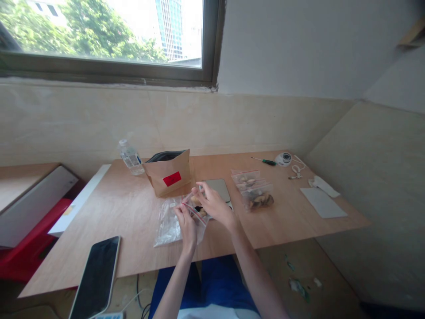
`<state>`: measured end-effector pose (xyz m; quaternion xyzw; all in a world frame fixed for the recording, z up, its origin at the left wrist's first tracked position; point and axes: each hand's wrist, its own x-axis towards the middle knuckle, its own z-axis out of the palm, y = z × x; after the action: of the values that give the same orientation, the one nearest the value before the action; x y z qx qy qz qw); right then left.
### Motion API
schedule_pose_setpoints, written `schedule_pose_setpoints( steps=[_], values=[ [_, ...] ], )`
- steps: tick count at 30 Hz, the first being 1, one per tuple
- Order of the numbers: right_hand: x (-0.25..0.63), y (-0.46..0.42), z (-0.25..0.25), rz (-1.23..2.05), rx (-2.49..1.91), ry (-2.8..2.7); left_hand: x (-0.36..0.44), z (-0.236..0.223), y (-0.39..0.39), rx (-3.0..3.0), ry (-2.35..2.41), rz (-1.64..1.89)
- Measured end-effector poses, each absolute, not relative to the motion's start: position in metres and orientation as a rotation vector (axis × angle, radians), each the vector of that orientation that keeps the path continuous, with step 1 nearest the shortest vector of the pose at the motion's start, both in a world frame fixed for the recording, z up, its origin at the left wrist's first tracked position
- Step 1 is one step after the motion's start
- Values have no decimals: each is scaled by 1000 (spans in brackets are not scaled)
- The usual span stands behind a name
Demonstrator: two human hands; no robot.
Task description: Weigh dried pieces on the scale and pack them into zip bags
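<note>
A clear zip bag (200, 216) with a red seal line hangs open between my two hands, pale and dark dried pieces showing at its mouth. My left hand (187, 225) is closed on its near edge, fingers pinched at the seal. Over the far side of the bag, my right hand (215, 203) has its thumb and fingertips drawn together at the film; its grip is partly hidden. Behind the right hand lies a flat kitchen scale (219, 188), partly covered. Flat empty plastic bags (168, 226) lie under and left of my left hand.
A kraft pouch (168, 173) with a red label stands open behind, beside a water bottle (132, 158). Filled zip bags (256, 195) lie to the right. Farther right are a screwdriver (268, 162), a white camera (283, 159) and white paper (322, 204). A tablet (97, 277) is front left.
</note>
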<state>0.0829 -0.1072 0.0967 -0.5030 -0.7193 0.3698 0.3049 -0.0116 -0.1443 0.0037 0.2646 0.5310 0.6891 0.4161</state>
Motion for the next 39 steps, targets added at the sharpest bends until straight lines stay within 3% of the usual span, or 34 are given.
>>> schedule_pose_setpoints(
  steps=[6, 10, 17, 21, 27, 33, 39],
  values=[
    [95, -135, 86, 791, -1297, -1767, -13, 10, -137, 389, 1335, 1774],
    [93, -163, 69, 1045, -1389, -1739, -17, 5, -135, 301, 1294, 1809],
    [84, -156, 48, 1060, -1117, -1509, -15, 21, -147, 593, 966, 1792],
    [98, -150, 49, 1088, -1013, -1433, -29, 22, -142, 800, 1148, 1833],
    [116, -155, 47, 1117, -1050, -1522, -50, 21, -141, 1005, 1163, 1609],
    [117, -161, 59, 928, -1115, -1739, -42, 29, -154, 1280, 1120, 1357],
    [125, -162, 59, 904, -1231, -1448, -41, 46, -157, 1131, 1285, 1665]
  ],
)
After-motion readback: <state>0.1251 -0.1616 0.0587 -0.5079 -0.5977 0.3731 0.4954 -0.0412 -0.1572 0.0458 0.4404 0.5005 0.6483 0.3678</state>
